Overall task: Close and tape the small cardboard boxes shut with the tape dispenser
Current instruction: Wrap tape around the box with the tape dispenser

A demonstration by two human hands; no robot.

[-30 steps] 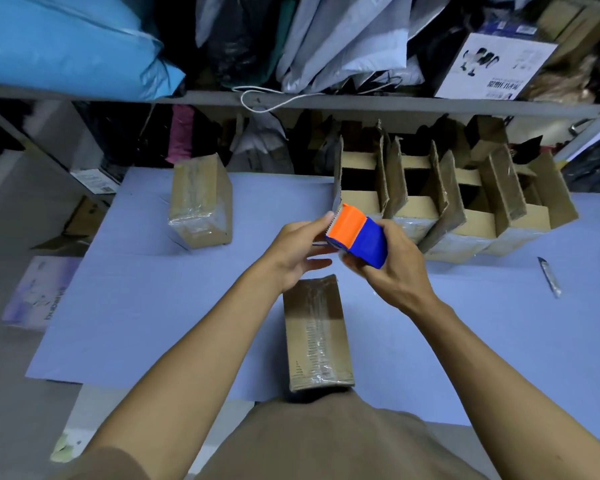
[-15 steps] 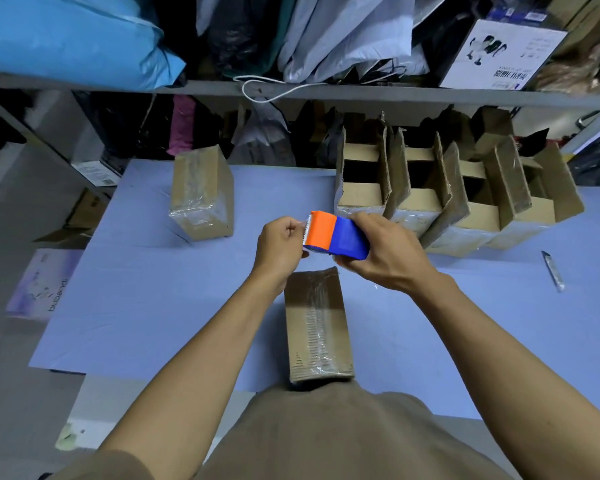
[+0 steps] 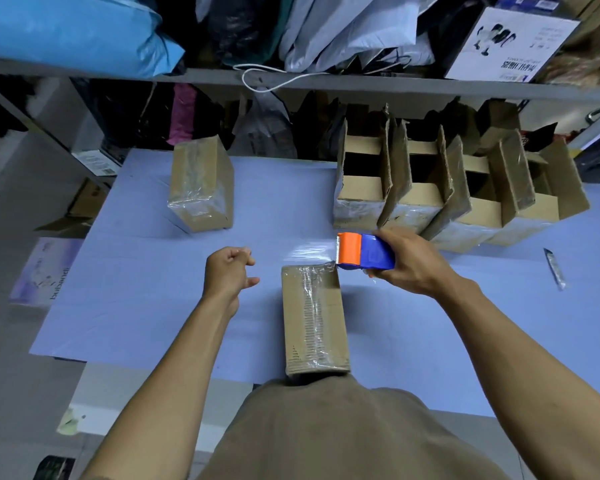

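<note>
My right hand [image 3: 409, 263] grips the tape dispenser [image 3: 364, 251] above the closed box [image 3: 313, 320] on the table [image 3: 146, 271]; left-hand [image 3: 227, 271] fingers pinch the stretched tape [image 3: 302, 252]. Risk: slack tape folding, sticking to itself.

The scene is dim and bluish, lit softly from above and in front. The table [image 3: 125, 271] takes even light, with faint shadows under the closed box [image 3: 314, 317] and the hands. The stretched tape [image 3: 302, 252] catches a pale glare, and the plastic wrap on the open boxes [image 3: 430, 188] shines in patches. Under the shelf [image 3: 361, 86] the goods sink into near black. Wide-angle distortion bends the shelf and stretches the forearms toward the lower corners. Fine detail looks soft and slightly smeared throughout.
</note>
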